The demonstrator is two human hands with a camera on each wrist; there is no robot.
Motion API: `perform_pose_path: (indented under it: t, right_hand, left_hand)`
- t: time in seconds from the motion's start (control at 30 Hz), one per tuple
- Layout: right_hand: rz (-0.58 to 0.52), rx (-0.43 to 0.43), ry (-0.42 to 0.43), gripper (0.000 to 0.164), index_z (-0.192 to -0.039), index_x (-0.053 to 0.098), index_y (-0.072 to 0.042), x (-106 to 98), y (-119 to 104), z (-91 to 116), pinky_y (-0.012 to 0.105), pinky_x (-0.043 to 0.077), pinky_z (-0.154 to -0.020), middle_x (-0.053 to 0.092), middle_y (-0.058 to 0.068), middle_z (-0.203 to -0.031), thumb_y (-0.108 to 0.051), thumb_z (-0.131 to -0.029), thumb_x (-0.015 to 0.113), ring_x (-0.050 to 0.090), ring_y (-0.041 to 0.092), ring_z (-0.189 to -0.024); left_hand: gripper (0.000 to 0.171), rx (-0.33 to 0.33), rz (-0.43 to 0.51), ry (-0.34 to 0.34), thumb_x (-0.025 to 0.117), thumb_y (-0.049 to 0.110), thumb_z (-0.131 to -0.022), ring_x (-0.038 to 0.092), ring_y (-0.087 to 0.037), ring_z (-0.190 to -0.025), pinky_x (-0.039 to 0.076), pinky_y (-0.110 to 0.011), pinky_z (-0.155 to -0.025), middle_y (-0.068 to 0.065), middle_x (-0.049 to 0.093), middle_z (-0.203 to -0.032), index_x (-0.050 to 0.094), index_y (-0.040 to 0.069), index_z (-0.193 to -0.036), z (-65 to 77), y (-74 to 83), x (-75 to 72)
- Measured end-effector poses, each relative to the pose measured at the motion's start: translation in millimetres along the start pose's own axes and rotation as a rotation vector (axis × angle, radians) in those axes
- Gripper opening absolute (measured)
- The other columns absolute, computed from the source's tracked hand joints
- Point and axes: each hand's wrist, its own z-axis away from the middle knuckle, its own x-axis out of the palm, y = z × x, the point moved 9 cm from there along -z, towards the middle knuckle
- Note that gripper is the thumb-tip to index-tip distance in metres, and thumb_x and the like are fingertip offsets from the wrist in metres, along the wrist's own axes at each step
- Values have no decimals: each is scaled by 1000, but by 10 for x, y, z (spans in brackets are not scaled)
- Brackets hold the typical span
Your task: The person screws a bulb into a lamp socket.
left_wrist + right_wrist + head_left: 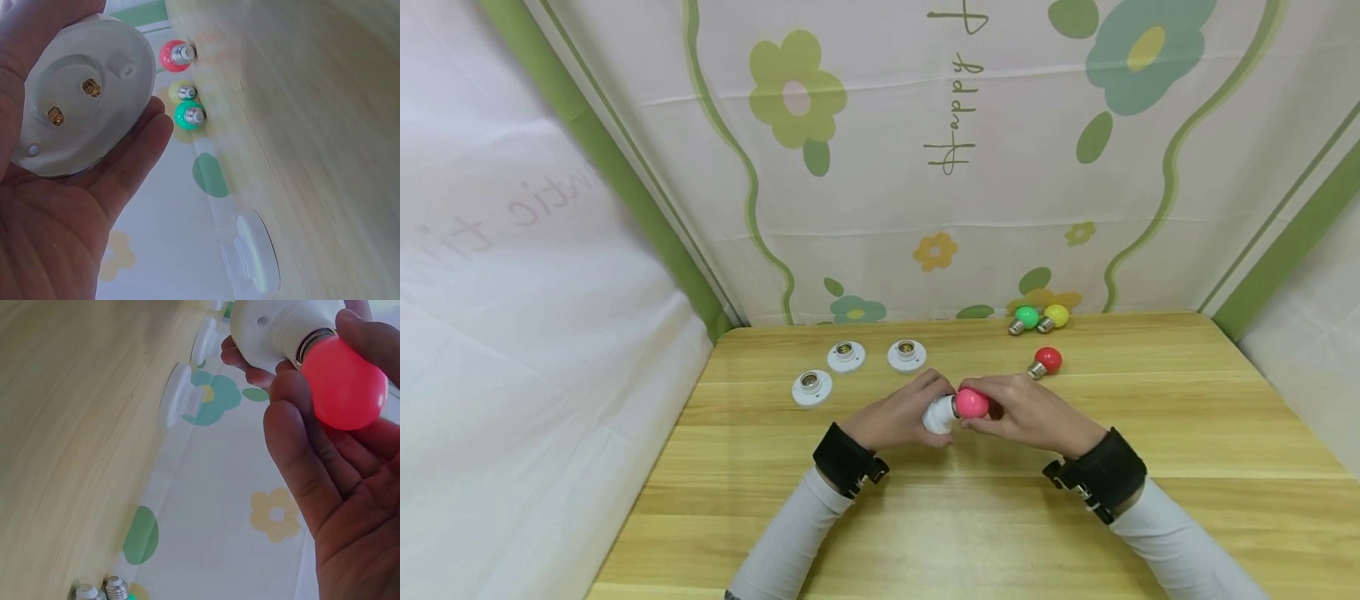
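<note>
Near wood: taking 12 o'clock as the head view's top, we are seeing the table (958,525) running past 6, its front edge and both sleeves (790,533) being cut off.
Left hand (910,412): it is gripping a white socket (937,414), partly covering it.
Right hand (1030,408): it is pinching the pink bulb (972,403); we are seeing only a sliver of its metal base at the socket's mouth.
Loose sockets (846,356): three are lying at 9 to 10 o'clock from that bulb, wood separating them from the left hand.
Red bulb (1047,361): lying at 2 o'clock.
Back edge: green bulb (1026,317) and yellow bulb (1057,316) are lying side by side at 1.
Curtain (865,192): hanging behind, its lettering being cut off at 12.
</note>
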Motion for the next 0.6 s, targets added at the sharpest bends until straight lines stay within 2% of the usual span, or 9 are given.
perform_pose_path:
  t: [0.3,0.6]
  right_hand:
    - [-2,52,-20,24,-104,71,-17,1,14,-11,17,52,-62,67,-12,-85,-32,-92,85,59,3,-67]
    - [-12,76,-47,27,-107,73,-13,23,61,11,17,50,-61,69,-10,-86,-38,-97,80,54,-4,-68]
  left_hand:
    - [49,13,6,-10,89,23,-87,54,-10,-107,53,-16,-92,-2,55,-124,59,11,-124,-5,24,11]
    - [50,34,-9,-6,89,21,-88,55,-11,-109,53,-17,-95,-3,55,-126,57,10,-125,-6,62,18]
